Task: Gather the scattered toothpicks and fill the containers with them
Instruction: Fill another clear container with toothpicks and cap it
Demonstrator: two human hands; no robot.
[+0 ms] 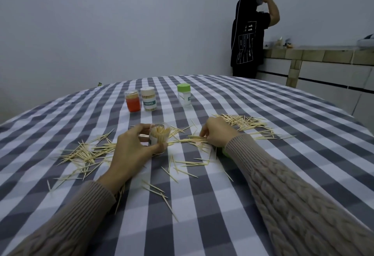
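Nearest to you, both your forearms in beige knitted sleeves (293, 191) reach over the counter (263, 102), which has a grey and white checked cloth, and single toothpicks (153, 188) lie scattered between them. Your left hand (131, 150) is curled around an open clear container (159, 137); thumb and fingers touch its wall and hold it upright on the cloth, and it is packed almost full with toothpicks standing on end. Your right hand (217, 132) is just beside it, fingers bent down and pinching a small bundle of toothpicks (188, 139) that lies flat on the cloth. One loose heap (85, 152) lies left of your left hand and another heap (247, 124) lies beyond your right hand. Farther away stand three closed containers: an orange one (133, 101) touching a white labelled one (149, 99), and, apart to the right, a clear one with a green lid (184, 94). At the far wall a person in a black shirt (250, 33) stands with the back to you.
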